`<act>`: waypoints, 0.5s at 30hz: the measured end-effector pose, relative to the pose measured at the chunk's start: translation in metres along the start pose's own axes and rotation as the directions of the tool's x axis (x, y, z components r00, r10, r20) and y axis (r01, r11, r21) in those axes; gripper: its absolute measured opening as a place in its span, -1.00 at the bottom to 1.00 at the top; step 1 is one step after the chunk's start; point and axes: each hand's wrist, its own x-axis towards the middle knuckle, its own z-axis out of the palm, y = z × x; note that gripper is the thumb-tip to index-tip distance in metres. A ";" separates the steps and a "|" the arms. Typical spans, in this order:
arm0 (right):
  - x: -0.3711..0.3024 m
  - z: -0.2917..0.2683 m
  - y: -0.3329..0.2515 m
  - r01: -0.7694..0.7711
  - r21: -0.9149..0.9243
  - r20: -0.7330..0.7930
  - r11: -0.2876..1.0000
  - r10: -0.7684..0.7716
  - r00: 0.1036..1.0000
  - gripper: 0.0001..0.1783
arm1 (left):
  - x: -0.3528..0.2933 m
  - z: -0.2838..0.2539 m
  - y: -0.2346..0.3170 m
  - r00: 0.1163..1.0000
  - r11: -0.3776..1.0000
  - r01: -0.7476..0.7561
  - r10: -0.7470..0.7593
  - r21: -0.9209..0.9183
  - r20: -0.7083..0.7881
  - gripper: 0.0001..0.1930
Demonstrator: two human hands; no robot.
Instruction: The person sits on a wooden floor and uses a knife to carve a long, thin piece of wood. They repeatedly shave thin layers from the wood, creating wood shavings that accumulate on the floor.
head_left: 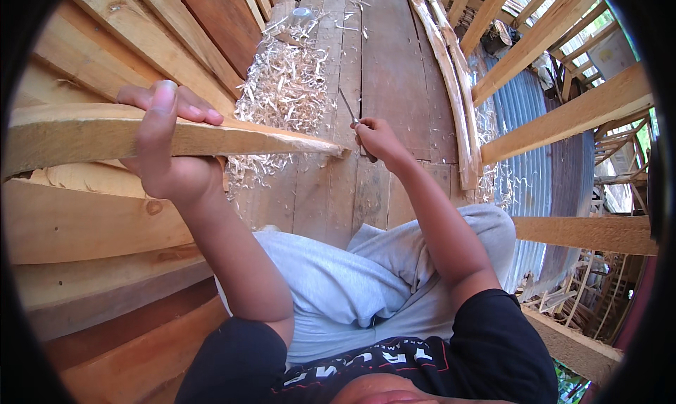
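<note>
A long pale piece of wood [260,139] reaches from the left rim toward the middle, narrowing to a cut end. My left hand [163,140] is closed around it, with the thumb on the near side and fingers over the top. Just beyond that narrow end, my right hand [380,139] is wrapped around the handle of a knife [346,104]. Its thin blade points up and away to the left, apart from the wood. Part of the handle is hidden in my fist.
Curly wood shavings [289,83] cover the plank floor [394,59], with a clear cup-like object [301,14] at their far end. Stacked boards [91,224] line the left. On the right lie long peeled poles [451,73], beside wooden railing posts [570,115] and corrugated metal sheeting [520,115].
</note>
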 end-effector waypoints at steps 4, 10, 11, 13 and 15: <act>-0.020 0.005 -0.014 -0.012 0.187 -0.038 0.982 0.019 0.999 -0.72 | 0.000 0.012 0.004 0.990 0.998 0.018 -0.009 0.058 -0.142 -0.82; -0.043 0.009 -0.015 -0.144 0.116 0.086 0.983 0.134 0.987 -0.71 | 0.000 0.017 0.001 0.953 0.984 -0.042 0.091 0.172 -0.288 -0.80; -0.042 0.011 -0.008 -0.173 0.123 0.110 0.977 0.160 0.981 -0.70 | 0.000 0.020 0.002 0.947 0.985 -0.026 0.078 0.168 -0.311 -0.80; -0.038 0.016 0.006 -0.254 0.135 0.150 0.958 0.234 0.961 -0.65 | -0.002 0.029 0.004 0.933 0.988 0.003 0.054 0.157 -0.356 -0.79; -0.032 0.019 0.017 -0.337 0.155 0.181 0.929 0.309 0.934 -0.62 | -0.003 0.037 0.005 0.927 0.984 0.017 0.052 0.180 -0.373 -0.74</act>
